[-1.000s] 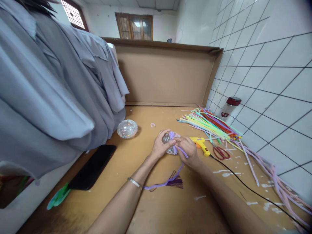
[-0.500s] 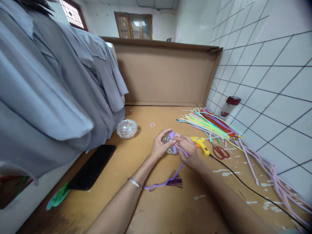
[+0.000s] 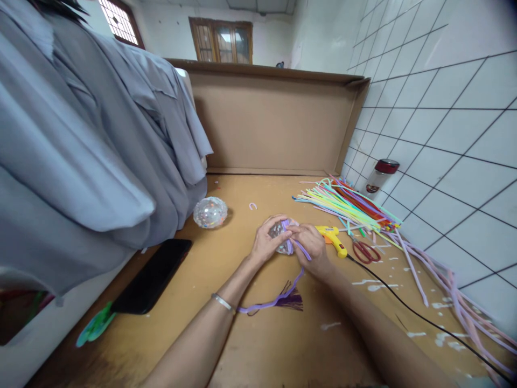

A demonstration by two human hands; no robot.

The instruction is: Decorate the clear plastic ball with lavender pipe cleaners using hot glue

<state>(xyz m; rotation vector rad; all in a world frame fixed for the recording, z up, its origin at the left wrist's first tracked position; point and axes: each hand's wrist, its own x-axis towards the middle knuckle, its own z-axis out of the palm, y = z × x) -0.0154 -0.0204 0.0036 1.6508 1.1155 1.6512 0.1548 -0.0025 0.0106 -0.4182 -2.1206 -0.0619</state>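
My left hand (image 3: 269, 240) is closed around a clear, faceted plastic ball (image 3: 281, 245) with a purple band across it. Against the ball's right side, my right hand (image 3: 311, 248) pinches a purple pipe cleaner (image 3: 301, 250); its short end shows below the fingers. Both hands meet at the purple band, and the fingers hide part of it. Below them on the table lie a length of purple pipe cleaner (image 3: 262, 307) and a dark purple tassel (image 3: 291, 300). A second clear faceted ball (image 3: 210, 212) rests farther left.
Right of my hands lie a yellow glue gun (image 3: 334, 240) with a black cord, red-handled scissors (image 3: 365, 251) and a pile of coloured pipe cleaners (image 3: 351, 205). A lidded jar (image 3: 379, 178) stands by the tiled wall. At left are a black phone (image 3: 151, 277) and hanging grey shirts (image 3: 100, 134).
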